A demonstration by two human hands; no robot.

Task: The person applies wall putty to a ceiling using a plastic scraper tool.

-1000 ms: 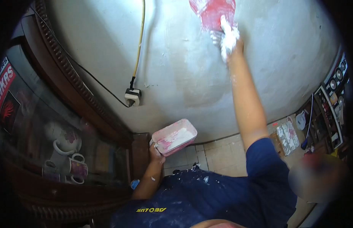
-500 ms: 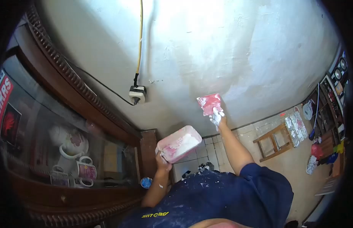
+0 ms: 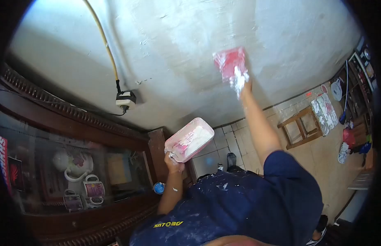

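Note:
My left hand (image 3: 174, 163) grips the near corner of a pink plastic tub (image 3: 203, 145), which is tilted and smeared inside with white putty (image 3: 196, 137). Raised at arm's length, my right hand (image 3: 243, 83) is closed around a flat red putty spreader (image 3: 233, 60). White putty coats the fingers and part of the spreader. Its blade lies at the surface of the pale wall (image 3: 186, 53); whether the whole edge touches cannot be seen. Patches of smoothed filler show on the wall around it.
A dark wooden glass cabinet (image 3: 135, 162) with mugs inside stands on the left. A socket box (image 3: 125, 99) hangs on a yellow cable (image 3: 104, 39). On the floor at right lies a putty-spattered wooden stool (image 3: 299, 128). A blue cup (image 3: 158, 187) is beside the cabinet.
My right hand has moved the spreader up the wall. The tub is still in my left hand and appears slightly higher. The view has shifted, so the socket box sits further left.

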